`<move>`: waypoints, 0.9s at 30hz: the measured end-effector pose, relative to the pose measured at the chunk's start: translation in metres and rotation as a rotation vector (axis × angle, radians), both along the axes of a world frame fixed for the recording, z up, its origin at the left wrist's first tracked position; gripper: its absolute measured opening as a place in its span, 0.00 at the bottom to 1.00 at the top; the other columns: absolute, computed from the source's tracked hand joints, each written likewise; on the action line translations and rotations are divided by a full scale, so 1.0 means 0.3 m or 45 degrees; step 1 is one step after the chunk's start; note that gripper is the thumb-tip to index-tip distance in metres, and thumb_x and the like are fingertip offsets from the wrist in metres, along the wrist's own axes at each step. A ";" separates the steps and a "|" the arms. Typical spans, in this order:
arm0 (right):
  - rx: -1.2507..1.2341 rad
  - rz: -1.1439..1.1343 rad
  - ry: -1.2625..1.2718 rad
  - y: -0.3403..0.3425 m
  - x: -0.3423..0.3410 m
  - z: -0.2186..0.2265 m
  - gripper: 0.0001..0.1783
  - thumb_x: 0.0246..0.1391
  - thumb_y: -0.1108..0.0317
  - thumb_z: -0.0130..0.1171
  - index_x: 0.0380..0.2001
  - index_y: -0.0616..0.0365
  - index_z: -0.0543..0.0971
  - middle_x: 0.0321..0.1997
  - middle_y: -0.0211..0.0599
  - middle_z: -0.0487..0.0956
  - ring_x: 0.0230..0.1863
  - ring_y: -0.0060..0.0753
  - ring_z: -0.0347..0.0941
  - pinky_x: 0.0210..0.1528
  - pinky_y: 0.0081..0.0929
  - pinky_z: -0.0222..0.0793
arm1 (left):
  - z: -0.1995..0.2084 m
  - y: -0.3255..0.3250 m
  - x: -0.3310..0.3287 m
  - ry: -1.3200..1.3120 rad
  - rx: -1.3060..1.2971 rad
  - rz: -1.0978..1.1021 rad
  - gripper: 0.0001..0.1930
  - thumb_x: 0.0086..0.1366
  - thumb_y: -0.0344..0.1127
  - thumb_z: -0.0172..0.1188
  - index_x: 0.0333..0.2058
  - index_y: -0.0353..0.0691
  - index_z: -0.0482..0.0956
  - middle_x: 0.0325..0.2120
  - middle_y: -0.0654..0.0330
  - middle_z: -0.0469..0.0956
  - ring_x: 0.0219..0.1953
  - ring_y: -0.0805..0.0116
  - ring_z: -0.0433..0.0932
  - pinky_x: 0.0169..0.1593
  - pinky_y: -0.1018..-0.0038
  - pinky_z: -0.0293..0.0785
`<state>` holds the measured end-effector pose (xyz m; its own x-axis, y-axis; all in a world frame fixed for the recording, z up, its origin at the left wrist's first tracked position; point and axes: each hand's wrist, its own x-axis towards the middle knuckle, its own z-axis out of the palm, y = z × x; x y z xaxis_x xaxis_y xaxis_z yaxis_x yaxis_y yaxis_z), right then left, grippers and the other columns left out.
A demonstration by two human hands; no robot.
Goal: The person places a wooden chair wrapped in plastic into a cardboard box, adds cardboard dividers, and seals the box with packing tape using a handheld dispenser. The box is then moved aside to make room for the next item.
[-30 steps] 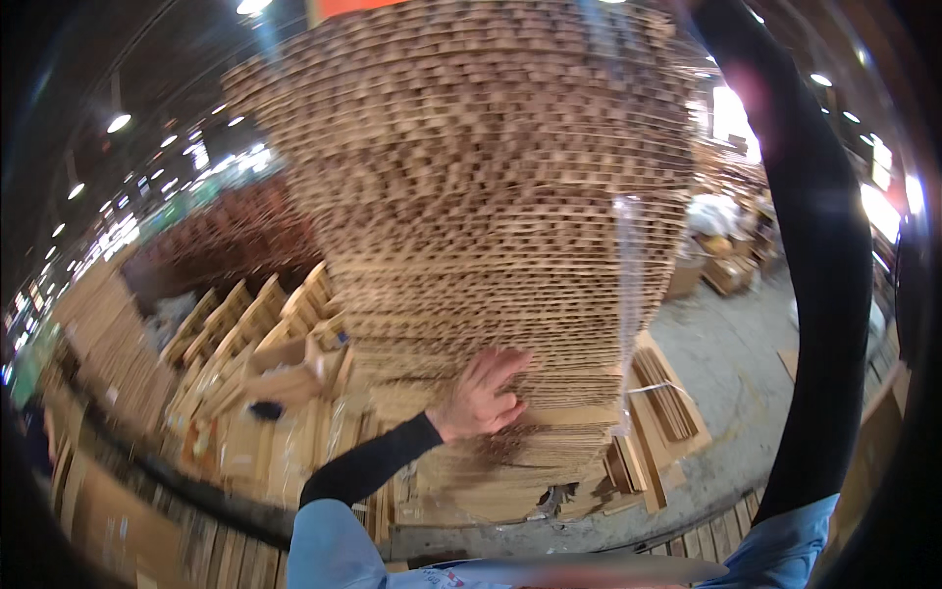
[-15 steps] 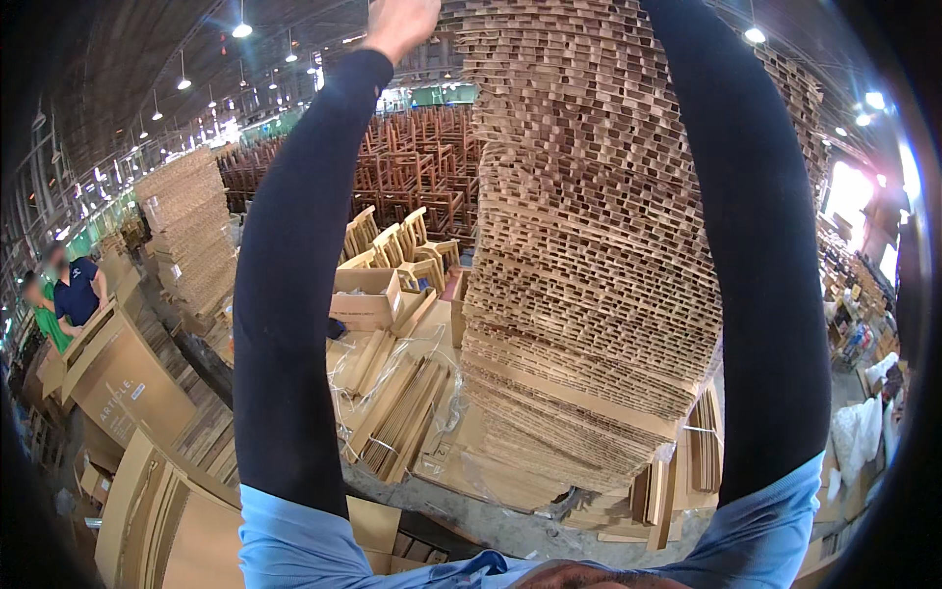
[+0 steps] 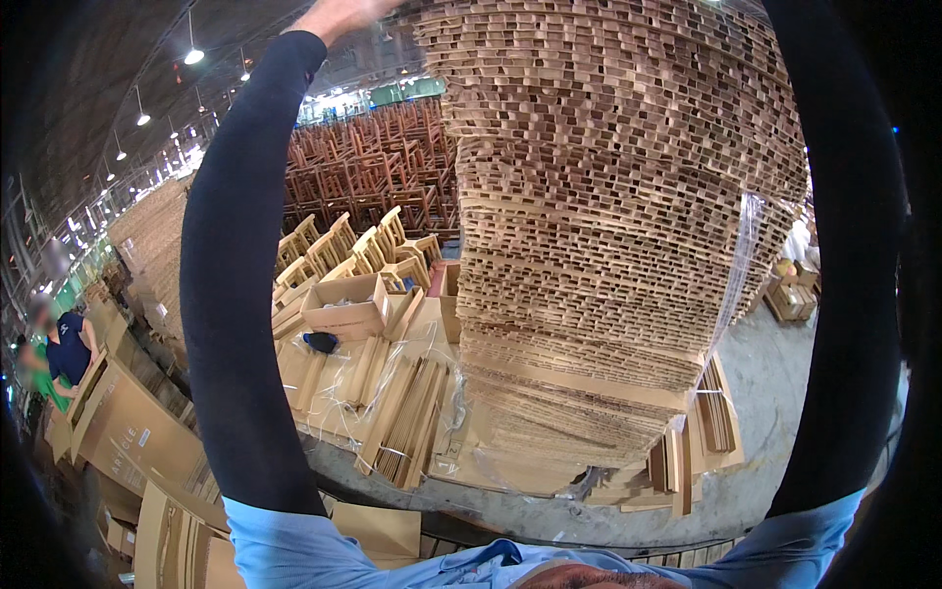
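Observation:
A tall stack of flat brown corrugated cardboard [image 3: 589, 226] rises in front of me, its layered edges facing me and slightly uneven. My left hand [image 3: 345, 12] is raised at the top edge of the view, next to the stack's upper left corner. Its fingers are mostly cut off, so whether it touches or grips the cardboard does not show. My right arm in its black sleeve reaches up along the right of the stack, but the hand lies beyond the frame. Clear plastic film [image 3: 738, 260] hangs down the stack's right side.
Bundled cardboard strips [image 3: 404, 417] and an open carton [image 3: 345, 306] lie left of the stack's foot. Behind are light wooden chairs [image 3: 378, 245] and piled dark wooden frames [image 3: 373, 162]. Two people stand at far left by large cartons [image 3: 142, 432]. More strips [image 3: 714, 417] stand at right.
Both raised arms have spread farther apart, the left one leftward and the right one rightward. The view has shifted, showing more of the stack's right side and the plastic film.

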<state>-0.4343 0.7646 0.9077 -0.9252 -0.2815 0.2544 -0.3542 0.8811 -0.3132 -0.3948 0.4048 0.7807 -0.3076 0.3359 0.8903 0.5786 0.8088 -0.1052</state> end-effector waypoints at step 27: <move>-0.609 0.506 0.753 0.073 0.246 -0.281 0.23 0.68 0.50 0.54 0.42 0.62 0.83 0.31 0.32 0.82 0.32 0.27 0.81 0.30 0.29 0.78 | 0.245 0.260 0.131 0.571 0.227 -0.113 0.15 0.47 0.36 0.72 0.13 0.39 0.74 0.14 0.59 0.75 0.19 0.72 0.73 0.26 0.69 0.69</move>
